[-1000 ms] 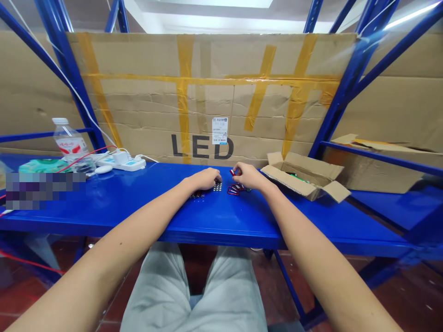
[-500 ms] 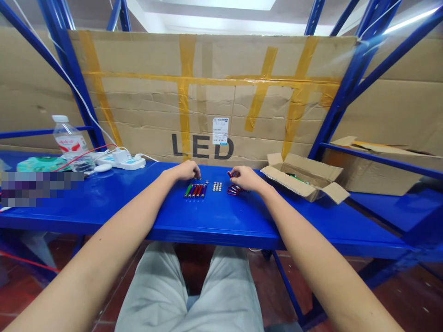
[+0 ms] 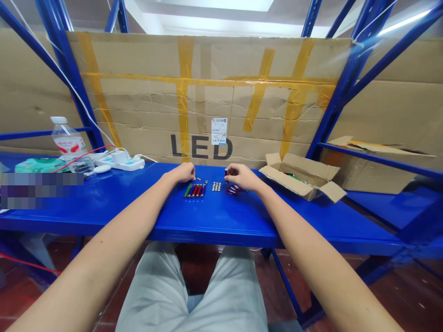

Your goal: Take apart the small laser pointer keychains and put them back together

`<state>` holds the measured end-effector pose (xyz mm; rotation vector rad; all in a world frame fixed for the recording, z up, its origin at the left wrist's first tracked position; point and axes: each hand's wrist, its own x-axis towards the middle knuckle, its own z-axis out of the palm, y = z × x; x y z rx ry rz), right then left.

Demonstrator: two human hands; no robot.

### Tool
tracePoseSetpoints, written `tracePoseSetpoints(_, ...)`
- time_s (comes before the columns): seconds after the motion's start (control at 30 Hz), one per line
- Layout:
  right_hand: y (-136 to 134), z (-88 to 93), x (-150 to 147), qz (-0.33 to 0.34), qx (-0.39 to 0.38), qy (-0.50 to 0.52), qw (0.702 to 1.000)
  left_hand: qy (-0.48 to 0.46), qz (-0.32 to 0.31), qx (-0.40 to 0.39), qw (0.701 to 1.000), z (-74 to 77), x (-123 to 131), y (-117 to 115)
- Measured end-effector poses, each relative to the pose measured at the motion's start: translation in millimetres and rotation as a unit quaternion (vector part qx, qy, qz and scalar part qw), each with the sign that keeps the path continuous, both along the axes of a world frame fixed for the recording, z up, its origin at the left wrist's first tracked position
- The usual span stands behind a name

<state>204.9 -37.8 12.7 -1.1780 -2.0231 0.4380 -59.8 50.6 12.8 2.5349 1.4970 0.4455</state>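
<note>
Bench top (image 3: pixel 214 221): smooth glossy blue painted metal w/ a straight front edge, and lots of bare surface in front of the parts and to the left of them. Behind it is a creased cardboard sheet (image 3: pixel 214 87), matte, w/ yellow-brown tape strips, "LED" in black and a white label.

Right hand (image 3: pixel 243 175): thumb and fingertips closed narrow on a small red piece (image 3: pixel 226 172), shiny, short and roundish. It's held just above the bench, beyond the red clips (image 3: pixel 234 189), a loose tangle of thin glossy loops lying just under the hand.

Left hand (image 3: pixel 183 172): curled, knuckles up, fingertips down at the bench by a tiny silvery bit (image 3: pixel 198 179). Can't tell if it grips anything.

Betw. the hands:
- Row of mini cylinders (image 3: pixel 194 190), side by side and touching, in metallic green, red and purple, long axes pointing away from the person.
- Silvery discs (image 3: pixel 216 186), small round flat pieces in a tight block just right of the row, apart from the clips.

Right side: open cardboard box (image 3: pixel 302 178), flaps splayed out, near the right wrist but not touching. It narrows the room on that side.

Far left, well apart:
- Clear plastic water bottle (image 3: pixel 67 140)
- White power strip (image 3: pixel 122 162) w/ red and white leads
- Green soft pack (image 3: pixel 40 165)

Blue steel rack posts slant up at both sides.
</note>
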Motion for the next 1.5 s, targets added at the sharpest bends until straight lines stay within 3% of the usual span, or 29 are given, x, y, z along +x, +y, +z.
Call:
tracePoseSetpoints(0.1, 1, -1.7, -1, 0.010, 0.004, 0.006, 1.000, -0.090, -0.028, 0.054, 0.994, 8.0, 9, -13)
tracePoseSetpoints(0.2, 1, -2.7, -3, 0.012, 0.002, 0.014, 1.000, -0.226, -0.084, 0.103, 0.965, 17.3, 31, -36)
tracePoseSetpoints(0.27, 1, -2.5, -4, 0.018, 0.000, 0.013, 1.000, -0.262, -0.129, 0.109, 0.950, 20.5, 47, -51)
tracePoseSetpoints(0.37, 0, -1.0, -6, 0.035, 0.001, 0.010, 0.999, -0.245, -0.192, 0.108, 0.944, 20.4, 62, -64)
tracePoseSetpoints(0.67, -2, 0.7, -5, 0.030, 0.036, -0.006, 0.999, -0.180, -0.245, 0.145, 0.942, 21.7, 63, -70)
tracePoseSetpoints(0.77, 0, -0.7, -3, 0.008, 0.052, -0.007, 0.999, -0.185, -0.225, 0.163, 0.943, 24.5, 58, -68)
tracePoseSetpoints(0.9, 1, -1.2, -1, 0.019, 0.088, -0.013, 0.996, -0.136, -0.141, 0.180, 0.964, 25.6, 32, -45)
tracePoseSetpoints(1.1, 2, -1.9, -1, 0.017, 0.075, -0.030, 0.997, 0.045, -0.079, 0.042, 0.995, 10.6, -6, -5)
tracePoseSetpoints(1.37, -1, -1.0, -2, 0.003, 0.055, -0.046, 0.997, 0.070, -0.095, 0.023, 0.993, -2.7, 7, -2)
tracePoseSetpoints(1.5, -1, -0.9, -3, 0.003, 0.047, -0.043, 0.998, 0.061, -0.054, 0.040, 0.996, -4.5, 6, -1)
